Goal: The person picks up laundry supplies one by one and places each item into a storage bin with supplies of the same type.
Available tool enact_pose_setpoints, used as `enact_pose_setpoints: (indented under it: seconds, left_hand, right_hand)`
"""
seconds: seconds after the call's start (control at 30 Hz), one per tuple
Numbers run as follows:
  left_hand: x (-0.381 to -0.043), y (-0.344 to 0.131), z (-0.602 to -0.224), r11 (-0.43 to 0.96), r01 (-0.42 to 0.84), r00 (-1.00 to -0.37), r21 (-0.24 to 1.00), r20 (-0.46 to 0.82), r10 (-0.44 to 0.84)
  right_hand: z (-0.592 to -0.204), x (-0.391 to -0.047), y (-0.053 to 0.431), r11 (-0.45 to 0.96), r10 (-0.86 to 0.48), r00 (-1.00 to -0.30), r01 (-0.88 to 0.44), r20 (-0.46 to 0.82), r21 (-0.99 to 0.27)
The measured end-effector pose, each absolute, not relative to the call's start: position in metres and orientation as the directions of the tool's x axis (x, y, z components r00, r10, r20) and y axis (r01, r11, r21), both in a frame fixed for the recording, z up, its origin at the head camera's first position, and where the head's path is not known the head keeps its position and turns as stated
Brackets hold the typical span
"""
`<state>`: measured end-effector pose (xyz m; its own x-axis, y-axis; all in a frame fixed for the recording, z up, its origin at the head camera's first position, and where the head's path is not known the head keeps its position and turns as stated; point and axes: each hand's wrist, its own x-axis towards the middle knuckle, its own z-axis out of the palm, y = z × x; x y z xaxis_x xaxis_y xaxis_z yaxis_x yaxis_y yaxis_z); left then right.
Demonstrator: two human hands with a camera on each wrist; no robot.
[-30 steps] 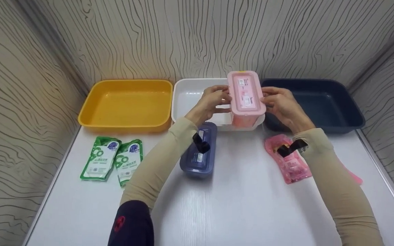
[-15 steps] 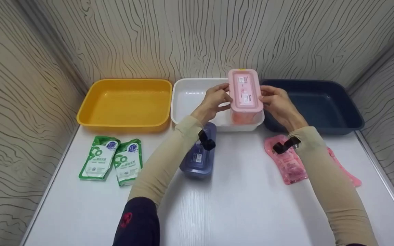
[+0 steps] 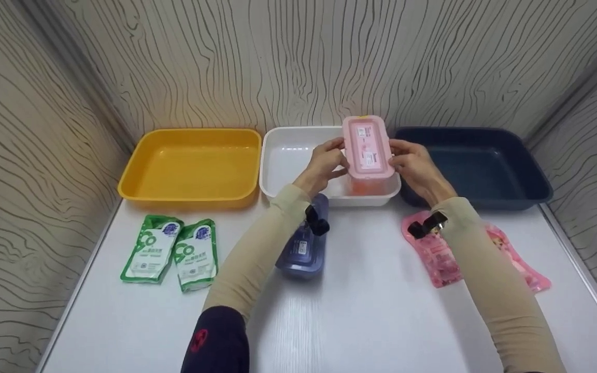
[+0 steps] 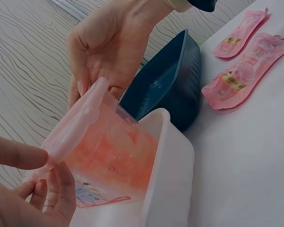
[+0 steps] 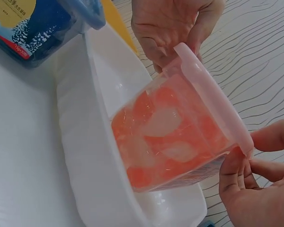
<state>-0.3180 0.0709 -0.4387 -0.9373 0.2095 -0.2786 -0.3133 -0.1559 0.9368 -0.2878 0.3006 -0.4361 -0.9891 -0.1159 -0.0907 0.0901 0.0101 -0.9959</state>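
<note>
A clear plastic box with a pink lid (image 3: pixel 367 147) stands partly inside the white tray (image 3: pixel 288 155), at its right end. Through its walls show orange-red and whitish rounded pieces (image 5: pixel 156 127). My left hand (image 3: pixel 324 167) pinches the lid's left edge, thumb and fingers at the rim. On the opposite edge my right hand (image 3: pixel 416 168) pinches the lid in the same way. In the right wrist view the box leans, its lower part behind the tray's near wall. The box's underside is hidden in the head view.
A yellow tray (image 3: pixel 189 171) stands left of the white one, a dark blue tray (image 3: pixel 485 171) right. Below my left wrist lies a blue lidded box (image 3: pixel 301 254). Two green-white pouches (image 3: pixel 153 248) lie at left; two pink pouches (image 3: pixel 436 254) lie partly under my right forearm.
Both hands have carried the pink-lidded box slightly left and down, so its lower front now sits behind the white tray's front rim. The head view has tilted a little.
</note>
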Motion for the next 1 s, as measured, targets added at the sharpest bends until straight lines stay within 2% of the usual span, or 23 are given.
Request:
enact_pose_setpoints:
  seconds: [0.47,0.77,1.0]
  left_hand:
    - [-0.32,0.073,-0.442,-0.131,-0.305,-0.939,0.943,-0.275,0.204]
    - [-0.32,0.071,-0.451,-0.122,-0.35,-0.923,0.929,-0.32,0.213]
    - [-0.32,0.073,-0.449,-0.099,-0.338,-0.927,0.936,-0.313,0.208]
  right_hand:
    - [-0.444,-0.296,0.293,-0.041,-0.061,-0.992,0.111,-0.108,-0.993]
    - [-0.451,-0.293,0.291,0.073,-0.058,-0.987,0.143,-0.148,-0.987]
    - [-0.451,-0.29,0.293,0.096,-0.059,-0.987,0.143,-0.149,-0.985]
